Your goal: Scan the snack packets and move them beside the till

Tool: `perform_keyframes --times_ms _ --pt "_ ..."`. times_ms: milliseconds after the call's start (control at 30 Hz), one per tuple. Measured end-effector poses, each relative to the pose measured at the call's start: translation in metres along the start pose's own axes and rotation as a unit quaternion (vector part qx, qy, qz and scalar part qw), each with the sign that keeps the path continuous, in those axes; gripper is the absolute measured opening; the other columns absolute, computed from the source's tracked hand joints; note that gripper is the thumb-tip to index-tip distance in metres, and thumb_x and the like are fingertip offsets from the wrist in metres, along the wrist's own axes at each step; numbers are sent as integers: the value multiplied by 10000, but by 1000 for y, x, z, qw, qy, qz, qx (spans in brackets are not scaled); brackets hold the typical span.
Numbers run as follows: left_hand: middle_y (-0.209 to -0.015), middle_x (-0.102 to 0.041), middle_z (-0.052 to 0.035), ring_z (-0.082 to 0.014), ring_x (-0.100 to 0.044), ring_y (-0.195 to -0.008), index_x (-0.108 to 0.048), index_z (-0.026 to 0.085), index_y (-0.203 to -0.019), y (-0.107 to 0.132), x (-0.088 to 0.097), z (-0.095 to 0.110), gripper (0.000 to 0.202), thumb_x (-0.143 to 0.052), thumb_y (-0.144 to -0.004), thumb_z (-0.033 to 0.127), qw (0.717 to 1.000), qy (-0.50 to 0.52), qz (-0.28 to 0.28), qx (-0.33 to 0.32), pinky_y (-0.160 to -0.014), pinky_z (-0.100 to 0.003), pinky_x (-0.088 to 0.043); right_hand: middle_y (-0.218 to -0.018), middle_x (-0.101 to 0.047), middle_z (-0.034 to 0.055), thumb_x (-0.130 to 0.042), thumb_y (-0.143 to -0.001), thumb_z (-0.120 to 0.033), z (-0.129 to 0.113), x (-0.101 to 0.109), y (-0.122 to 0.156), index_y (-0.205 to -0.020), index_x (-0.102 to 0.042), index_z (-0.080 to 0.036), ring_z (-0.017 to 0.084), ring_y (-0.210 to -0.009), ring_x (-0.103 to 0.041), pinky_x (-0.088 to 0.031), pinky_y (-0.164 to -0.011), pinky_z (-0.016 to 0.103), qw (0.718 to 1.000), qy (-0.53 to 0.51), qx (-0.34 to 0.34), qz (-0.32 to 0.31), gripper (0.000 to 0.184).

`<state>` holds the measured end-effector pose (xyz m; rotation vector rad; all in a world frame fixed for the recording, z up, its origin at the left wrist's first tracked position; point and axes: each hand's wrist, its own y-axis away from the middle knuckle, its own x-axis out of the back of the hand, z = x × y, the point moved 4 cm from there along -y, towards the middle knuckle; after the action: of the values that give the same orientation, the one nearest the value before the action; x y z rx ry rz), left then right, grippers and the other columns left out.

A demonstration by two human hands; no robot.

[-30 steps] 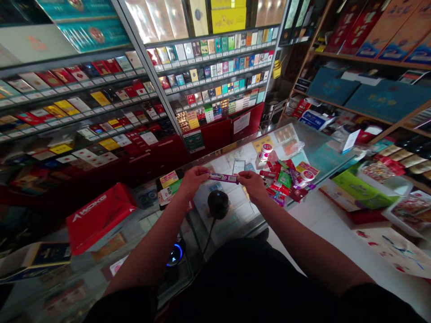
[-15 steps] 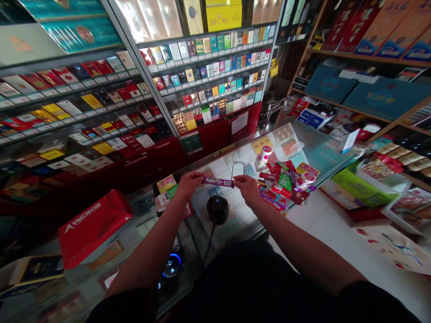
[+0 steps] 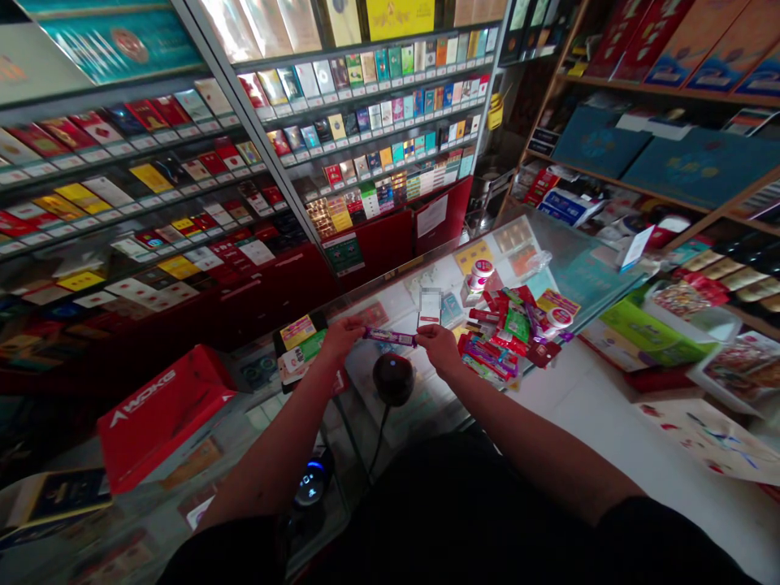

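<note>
A long, thin candy pack in a purple wrapper (image 3: 391, 336) is stretched level between my two hands, above the glass counter. My left hand (image 3: 344, 335) pinches its left end, and my right hand (image 3: 435, 343) pinches the right end. Just below the pack stands a round dark scanner (image 3: 393, 379) with a cable running toward me. Behind my right hand lies a phone-like white card (image 3: 430, 309). To the right of that hand is a heap of candy packs (image 3: 500, 335) in red, green and purple wrappers, with a pink-and-white tub (image 3: 481, 275) behind it.
A red shoe-type box (image 3: 164, 416) and a device with a blue light ring (image 3: 312, 483) are on the counter at left. A tray of small packs (image 3: 301, 348) lies beyond my left forearm. Shelves of cigarette packs (image 3: 378, 114) line the back; goods boxes (image 3: 652, 325) stand at right.
The purple pack and both hands have shifted slightly down and toward the scanner; the pack now tilts a little more. The camera view has moved slightly. Both grips stay the same.
</note>
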<state>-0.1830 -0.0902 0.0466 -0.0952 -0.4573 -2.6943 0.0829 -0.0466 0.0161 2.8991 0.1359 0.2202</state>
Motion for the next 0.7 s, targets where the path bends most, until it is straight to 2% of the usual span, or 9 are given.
perform_keyframes --times_ms 300,533,700 --pt "-802 -747 -47 -196 -675 -729 -710 172 -877 2 3 -5 387 -867 -538 270 1000 -9 -5 -3 -755 -338 -513 -813 -779 32 -776 -687 -294 -2 -2 8 -901 -757 -208 215 -807 -725 -552 -787 350 999 34 12 -22 231" --pt "-810 -747 -57 -198 -663 -739 -710 168 -874 3 1 -4 414 -870 -521 311 1000 -1 -6 -9 -739 -327 -483 -795 -774 30 -756 -684 -305 2 0 6 -922 -760 -195 209 -778 -711 -539 -754 333 1000 17 8 -11 263" --pt "-779 -720 -40 -172 -617 -680 -721 166 -877 7 3 0 438 -873 -521 370 1000 -15 -5 -8 -715 -317 -461 -815 -773 30 -747 -672 -327 4 1 -2 -918 -756 -190 201 -776 -711 -526 -766 326 1000 5 19 -13 281"
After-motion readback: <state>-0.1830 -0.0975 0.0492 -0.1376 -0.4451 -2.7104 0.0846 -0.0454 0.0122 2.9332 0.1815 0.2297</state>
